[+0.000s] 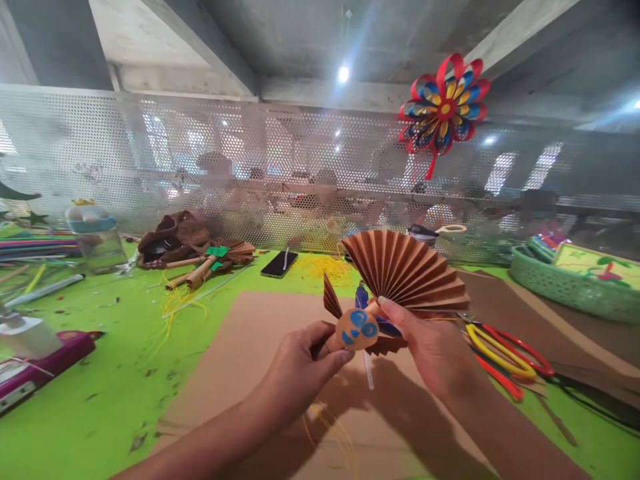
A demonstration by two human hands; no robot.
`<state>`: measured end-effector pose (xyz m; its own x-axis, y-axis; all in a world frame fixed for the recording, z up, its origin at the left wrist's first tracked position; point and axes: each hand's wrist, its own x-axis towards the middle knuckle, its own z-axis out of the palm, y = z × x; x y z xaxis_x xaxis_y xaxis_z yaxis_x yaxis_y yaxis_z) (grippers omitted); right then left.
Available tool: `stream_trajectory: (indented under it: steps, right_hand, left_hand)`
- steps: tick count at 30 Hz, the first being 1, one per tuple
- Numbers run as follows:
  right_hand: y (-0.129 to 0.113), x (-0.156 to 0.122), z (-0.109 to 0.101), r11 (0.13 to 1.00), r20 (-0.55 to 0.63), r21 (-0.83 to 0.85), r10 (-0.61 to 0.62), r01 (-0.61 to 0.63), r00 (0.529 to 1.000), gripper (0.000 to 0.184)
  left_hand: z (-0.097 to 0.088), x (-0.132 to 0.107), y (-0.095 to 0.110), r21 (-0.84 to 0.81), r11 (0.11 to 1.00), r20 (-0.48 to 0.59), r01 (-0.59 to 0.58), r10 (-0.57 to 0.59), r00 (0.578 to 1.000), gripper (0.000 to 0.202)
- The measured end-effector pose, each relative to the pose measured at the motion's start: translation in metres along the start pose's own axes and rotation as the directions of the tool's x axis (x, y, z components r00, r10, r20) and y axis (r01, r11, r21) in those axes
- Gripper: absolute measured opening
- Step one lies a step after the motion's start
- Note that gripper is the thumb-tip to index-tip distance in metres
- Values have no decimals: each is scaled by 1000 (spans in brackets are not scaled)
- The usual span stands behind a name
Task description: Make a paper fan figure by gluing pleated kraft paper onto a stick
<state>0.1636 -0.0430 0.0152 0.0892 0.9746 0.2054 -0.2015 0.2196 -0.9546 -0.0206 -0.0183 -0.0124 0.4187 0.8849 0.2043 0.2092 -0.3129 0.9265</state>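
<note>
Left hand (303, 357) and right hand (425, 340) are gripping a paper figure (356, 329), seemingly adjusting its pleated fan (405, 270); the next move is needing steadiness.

A bluish glare is made by the round white ceiling lamp (343, 74). Shadows are cast on the flat brown cardboard sheet (250, 333), near the front edge of the bright green table (125, 360). Shapes behind the gray holey metal screen (280, 153) are blurred, and the table's sides are stretched.
</note>
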Motion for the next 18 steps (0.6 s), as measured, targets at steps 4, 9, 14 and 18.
stream_trajectory:
  steps: [4,9,14,18]
  right_hand:
    - [-3,6,-11,994,140,55,88,-97,986,25]
    - [-9,16,-27,992,280,32,112,-126,953,20]
    - [-8,19,-32,972,317,89,180,-218,931,19]
    - [-9,19,-32,946,269,123,258,-299,928,20]
  left_hand:
    - [-2,0,3,-131,991,151,28,-8,988,21]
    - [-2,0,4,-184,982,289,53,3,957,26]
    - [2,-3,18,-216,966,312,141,-69,948,27]
    - [5,-8,31,-239,949,298,206,-130,946,25]
